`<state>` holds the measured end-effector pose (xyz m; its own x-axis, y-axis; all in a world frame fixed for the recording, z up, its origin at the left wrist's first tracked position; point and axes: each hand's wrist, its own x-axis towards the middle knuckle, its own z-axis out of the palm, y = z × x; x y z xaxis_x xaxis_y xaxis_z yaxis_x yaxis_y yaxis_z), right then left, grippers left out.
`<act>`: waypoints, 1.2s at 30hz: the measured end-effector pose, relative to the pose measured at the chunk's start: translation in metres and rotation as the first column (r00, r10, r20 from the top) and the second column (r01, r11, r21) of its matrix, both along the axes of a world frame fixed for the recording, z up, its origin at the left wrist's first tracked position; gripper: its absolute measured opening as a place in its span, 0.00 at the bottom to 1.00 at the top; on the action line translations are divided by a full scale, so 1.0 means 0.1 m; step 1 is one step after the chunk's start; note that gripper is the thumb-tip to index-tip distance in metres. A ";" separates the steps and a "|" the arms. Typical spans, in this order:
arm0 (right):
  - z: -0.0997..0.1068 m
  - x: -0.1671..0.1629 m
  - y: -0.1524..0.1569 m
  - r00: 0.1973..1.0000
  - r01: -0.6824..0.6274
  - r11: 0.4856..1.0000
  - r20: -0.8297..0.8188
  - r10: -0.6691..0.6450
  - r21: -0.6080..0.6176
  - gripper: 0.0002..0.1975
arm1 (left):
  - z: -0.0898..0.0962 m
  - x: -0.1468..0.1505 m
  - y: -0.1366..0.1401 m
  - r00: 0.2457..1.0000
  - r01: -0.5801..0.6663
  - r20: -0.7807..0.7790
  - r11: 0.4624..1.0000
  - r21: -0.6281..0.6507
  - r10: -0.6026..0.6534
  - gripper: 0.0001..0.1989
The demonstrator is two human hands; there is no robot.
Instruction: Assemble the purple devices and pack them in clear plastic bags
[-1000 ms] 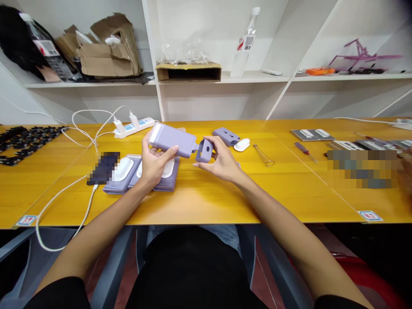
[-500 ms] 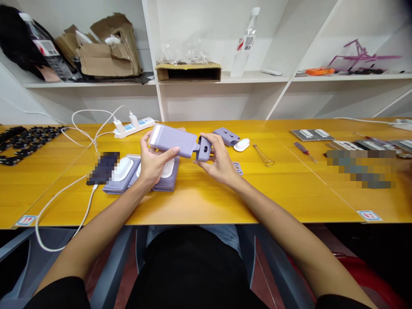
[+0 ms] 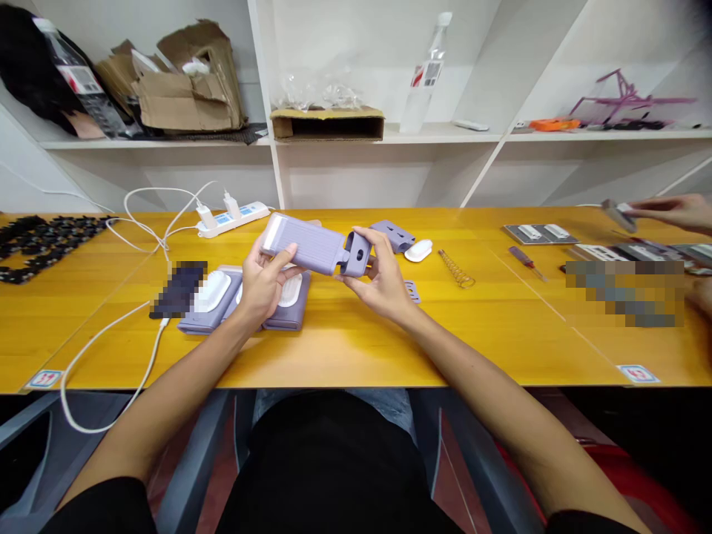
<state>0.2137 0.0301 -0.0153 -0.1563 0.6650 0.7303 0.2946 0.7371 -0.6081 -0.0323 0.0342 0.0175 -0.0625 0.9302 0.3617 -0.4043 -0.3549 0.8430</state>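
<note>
My left hand (image 3: 262,283) is closed round a lilac ribbed plastic housing (image 3: 311,243) with a white end, thumb on its top face. Between the fingers and thumb of my right hand (image 3: 383,278) is a lilac hollow end piece (image 3: 356,254) with a dark round hole. A narrow tab joins or meets the two parts; whether they are fastened I cannot tell. Beneath my left hand lie several lilac units with white oval pads (image 3: 213,291). Beyond my right hand are a lilac slotted shell (image 3: 392,236), a white oval cap (image 3: 418,251) and a small slotted plate (image 3: 412,291).
A coil spring (image 3: 457,269) and a screwdriver (image 3: 526,262) lie to the right. At left are a phone (image 3: 179,289), a white cable (image 3: 105,321) and a power strip (image 3: 233,219). Another person's hand (image 3: 676,212) holds a grey part (image 3: 618,215) at far right.
The housing and end piece have shifted slightly right in my hands. My left thumb has moved back along the housing. Another person's hand has come into view at far right with a grey part.
</note>
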 end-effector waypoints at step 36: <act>0.24 0.08 -0.03 0.882 -0.278 0.908 -0.458 0.111 -0.314 0.40 | 0.00 0.01 -0.14 0.850 -0.162 -0.478 0.973 0.166 0.223 0.38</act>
